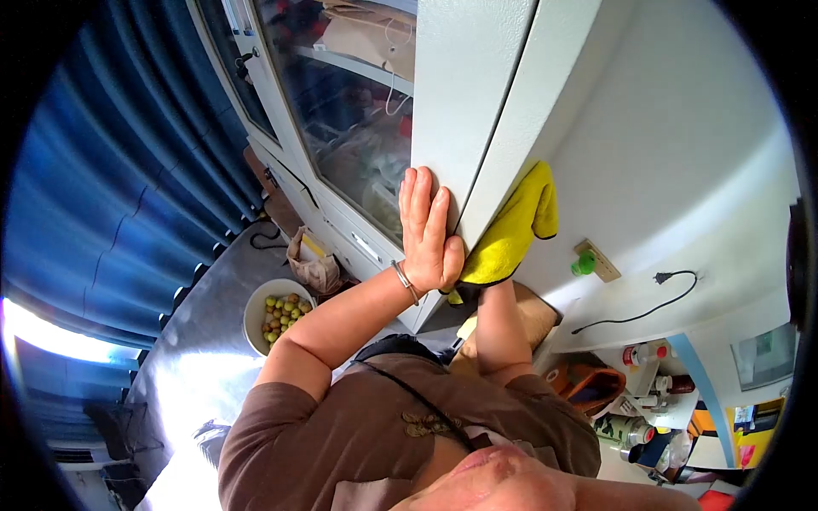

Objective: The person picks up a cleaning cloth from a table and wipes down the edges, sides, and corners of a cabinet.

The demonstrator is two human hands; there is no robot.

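Observation:
My left hand lies flat on the front corner of a white cabinet, fingers stretched out and pointing up, with a silver bangle at the wrist. On the cabinet's side face is a yellow cloth with dark edging. It covers my right hand, which holds it against the panel; my right forearm comes up from below it. The fingers of that hand are hidden behind the cloth. To the left of my left hand, a glass door shows bags and other items on shelves inside.
A white bucket of round green-brown fruit stands on the floor near a bag. Blue curtains hang at left. On the right wall are a socket with a green plug and a black cord, above shelves of bottles.

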